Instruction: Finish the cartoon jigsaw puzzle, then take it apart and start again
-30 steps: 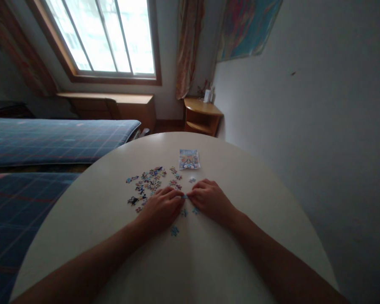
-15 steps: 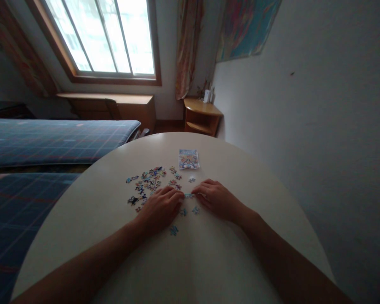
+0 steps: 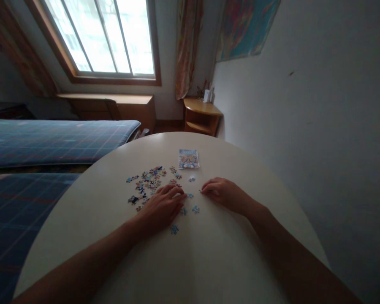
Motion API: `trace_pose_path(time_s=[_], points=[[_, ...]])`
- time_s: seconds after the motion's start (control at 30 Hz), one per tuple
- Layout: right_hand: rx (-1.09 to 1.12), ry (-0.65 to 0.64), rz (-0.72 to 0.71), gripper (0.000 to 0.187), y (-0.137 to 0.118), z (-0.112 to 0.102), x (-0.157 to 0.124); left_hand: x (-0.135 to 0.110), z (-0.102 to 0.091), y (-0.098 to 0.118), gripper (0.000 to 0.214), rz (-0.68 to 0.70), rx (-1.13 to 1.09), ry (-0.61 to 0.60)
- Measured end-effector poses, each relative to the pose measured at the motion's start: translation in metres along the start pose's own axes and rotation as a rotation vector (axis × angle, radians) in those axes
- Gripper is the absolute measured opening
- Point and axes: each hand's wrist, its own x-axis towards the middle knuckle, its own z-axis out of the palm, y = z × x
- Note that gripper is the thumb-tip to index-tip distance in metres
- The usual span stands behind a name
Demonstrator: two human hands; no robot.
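Observation:
Several small jigsaw pieces (image 3: 147, 184) lie scattered on a round white table (image 3: 228, 261). My left hand (image 3: 162, 207) rests palm down at the right edge of the scatter, fingers curled, with its fingertips touching a bluish piece (image 3: 189, 195). My right hand (image 3: 223, 193) lies a little to the right, apart from that piece, fingers curled and pressed together; what they hold, if anything, is hidden. Loose bluish pieces (image 3: 195, 209) lie between and below the hands. A small picture card (image 3: 188, 158) lies beyond them.
Two beds with blue plaid covers (image 3: 50, 139) stand left of the table. A wooden corner shelf (image 3: 202, 114) and a low cabinet (image 3: 114, 105) stand under the window. The plain wall runs close along the table's right side.
My right hand has drawn away to the right, leaving the bluish piece on the table by my left fingertips. My left hand has barely moved.

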Motion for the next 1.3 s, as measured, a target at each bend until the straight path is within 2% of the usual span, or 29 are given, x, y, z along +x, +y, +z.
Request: trace_pose_path(time_s=[0.13,0.27,0.4,0.53,0.73,0.97,1.17,1.3], points=[[-0.040,0.011,0.013,0.018,-0.003,-0.003,-0.002,-0.002,0.000,-0.009,0.027,-0.004,-0.048,0.051],[-0.066,0.006,-0.004,0.008,-0.014,-0.008,-0.004,-0.003,-0.009,-0.018,0.015,-0.045,-0.070,0.064],[-0.011,-0.086,-0.054,0.013,-0.033,-0.006,-0.003,-0.004,-0.022,-0.016,0.009,-0.061,-0.105,-0.027],[-0.067,-0.088,-0.069,0.023,-0.051,0.006,0.001,-0.004,-0.027,-0.009,0.015,-0.034,-0.096,-0.112],[-0.096,-0.064,-0.052,0.022,-0.058,0.023,0.006,-0.004,-0.019,-0.015,0.023,-0.020,-0.079,-0.018],[-0.050,-0.032,-0.006,0.009,-0.058,0.028,0.007,-0.004,-0.004,-0.019,0.028,0.042,-0.053,-0.043],[-0.051,-0.018,-0.002,0.028,-0.058,0.032,0.006,-0.004,-0.004,-0.020,0.018,0.062,-0.029,-0.015],[-0.010,-0.017,0.006,0.016,-0.059,0.032,0.007,-0.003,-0.003,-0.021,0.021,0.056,-0.014,-0.002]])
